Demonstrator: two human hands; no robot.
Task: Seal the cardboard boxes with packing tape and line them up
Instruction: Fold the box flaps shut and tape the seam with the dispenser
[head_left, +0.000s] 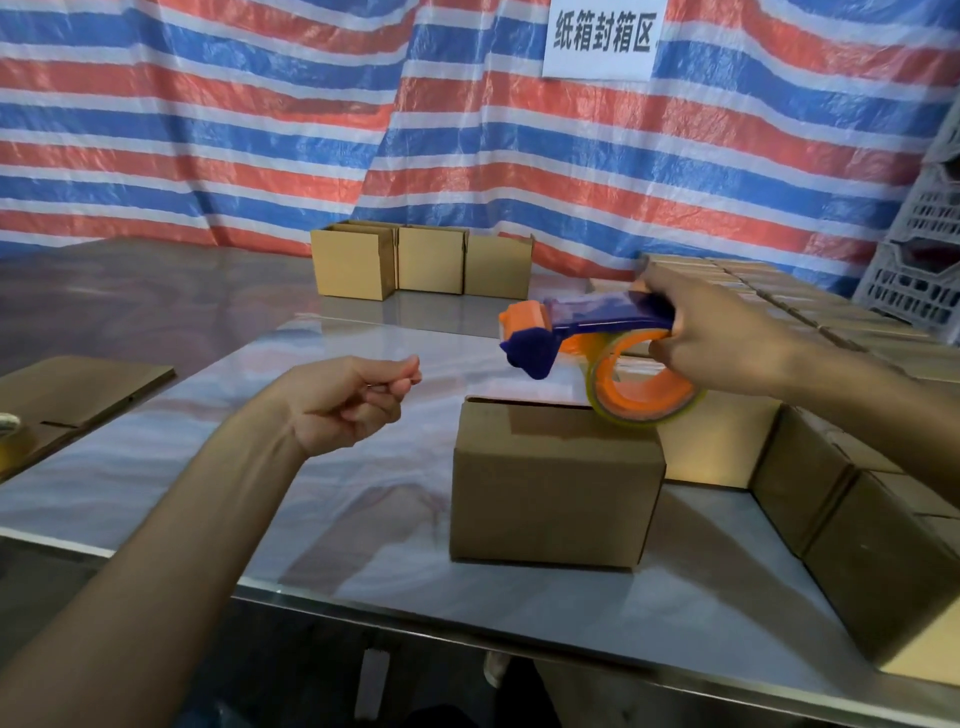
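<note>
Handle end of tape dispenser hidden inside R grip; fingers behind the roll not visible. L grip: thumb + index tips pressed together, can't tell if clear film sits betw. them. Top of front box seen near edge-on, seam unreadable. Far-side box row cut by right + bottom edges. At left edge, spare tape roll mostly cropped. Stacked crates cut by right edge. Top of sign cropped.
</note>
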